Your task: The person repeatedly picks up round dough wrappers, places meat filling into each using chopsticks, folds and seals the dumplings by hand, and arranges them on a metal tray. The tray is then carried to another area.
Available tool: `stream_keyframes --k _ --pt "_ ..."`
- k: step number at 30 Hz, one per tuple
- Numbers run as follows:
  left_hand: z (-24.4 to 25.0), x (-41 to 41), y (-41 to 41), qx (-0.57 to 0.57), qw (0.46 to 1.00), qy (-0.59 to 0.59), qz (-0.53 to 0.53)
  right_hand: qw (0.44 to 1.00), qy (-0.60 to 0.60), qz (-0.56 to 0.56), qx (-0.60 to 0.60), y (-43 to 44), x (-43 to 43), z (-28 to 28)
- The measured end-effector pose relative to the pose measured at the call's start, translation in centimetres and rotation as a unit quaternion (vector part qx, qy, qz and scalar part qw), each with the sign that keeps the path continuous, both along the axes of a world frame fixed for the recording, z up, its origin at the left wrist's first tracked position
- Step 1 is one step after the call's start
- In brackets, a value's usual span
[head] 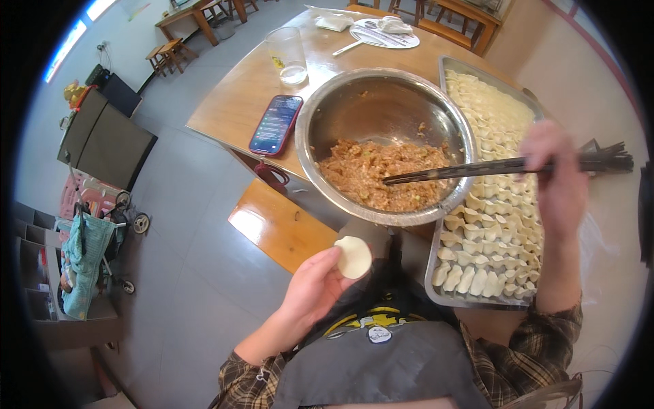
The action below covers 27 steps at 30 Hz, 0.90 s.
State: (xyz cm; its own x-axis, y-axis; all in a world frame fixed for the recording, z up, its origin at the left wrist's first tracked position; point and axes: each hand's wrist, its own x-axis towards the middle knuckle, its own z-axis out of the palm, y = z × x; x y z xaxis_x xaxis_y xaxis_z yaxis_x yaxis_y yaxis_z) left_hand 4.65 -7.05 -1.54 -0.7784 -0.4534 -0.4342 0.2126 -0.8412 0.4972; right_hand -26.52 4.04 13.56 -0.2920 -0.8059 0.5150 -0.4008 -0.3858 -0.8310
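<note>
My left hand (pixel 316 286) holds a round dumpling wrapper (pixel 354 257) between thumb and fingers, below the bowl. With my right hand (pixel 557 179) I grip a pair of dark chopsticks (pixel 490 166), their tips in the meat filling (pixel 378 171). That reddish-brown minced filling lies in the lower part of a large stainless steel bowl (pixel 305 153) at the table's near edge. Beneath my right forearm, a metal tray (pixel 433 286) carries many rows of folded dumplings (pixel 485 204). My right hand is a little blurred, and the forearm hides some of the tray's right side.
Left of the bowl lies a smartphone (pixel 276 125) with its screen lit, on the wooden table (pixel 230 97). Behind it stand a glass (pixel 287 56) and, farther right, a hand fan (pixel 378 33) with crumpled tissue on it. A wooden bench (pixel 281 220) is below the table; a stroller (pixel 92 240) stands left.
</note>
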Motion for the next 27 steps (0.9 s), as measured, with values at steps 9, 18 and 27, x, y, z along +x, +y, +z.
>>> stream_keyframes --k 9,18,27 --pt "-1.6 1.4 -2.0 0.000 0.995 -0.018 0.093 0.982 -0.146 -0.113 0.025 -1.7 -1.0 -1.7" --pt "-1.5 1.4 -3.3 0.007 0.994 0.008 0.113 0.992 -0.020 -0.084 0.089 -3.5 1.4 -2.2" --pt "-1.3 1.0 -3.5 0.056 0.987 0.030 0.148 0.991 -0.104 -0.053 0.069 -3.9 2.2 -3.5"
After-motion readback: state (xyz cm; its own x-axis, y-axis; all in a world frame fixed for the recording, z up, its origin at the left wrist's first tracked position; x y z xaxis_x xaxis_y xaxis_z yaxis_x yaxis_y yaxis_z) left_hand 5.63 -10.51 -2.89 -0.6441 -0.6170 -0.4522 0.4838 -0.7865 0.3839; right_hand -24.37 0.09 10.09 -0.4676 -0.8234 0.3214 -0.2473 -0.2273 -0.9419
